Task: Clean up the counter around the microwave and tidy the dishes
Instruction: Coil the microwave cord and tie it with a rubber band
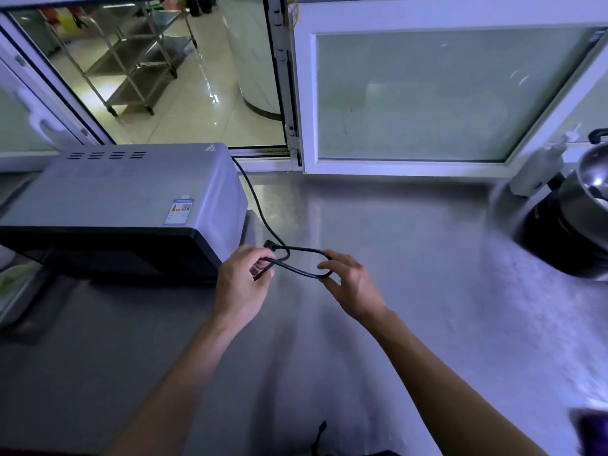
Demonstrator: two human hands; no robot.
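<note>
Black power cord (297, 270) runs from the rear of the grey box-shaped microwave (131, 199), looped above the grey steel counter (394, 258) just right of it. Left hand (241, 284) grips the loop's plug end, fingers curled. Right hand (350, 284) pinches the loop's far bend. Steel pot (582, 199) at far right.

The microwave (112, 205) runs off the left edge, its door face lost in shadow. The label (179, 210) on its top is too small to read. The metal pot (589, 192) at right is cropped and blurred. The left hand (241, 281) hides its own fingertips (and part of the cord (296, 271)).
</note>
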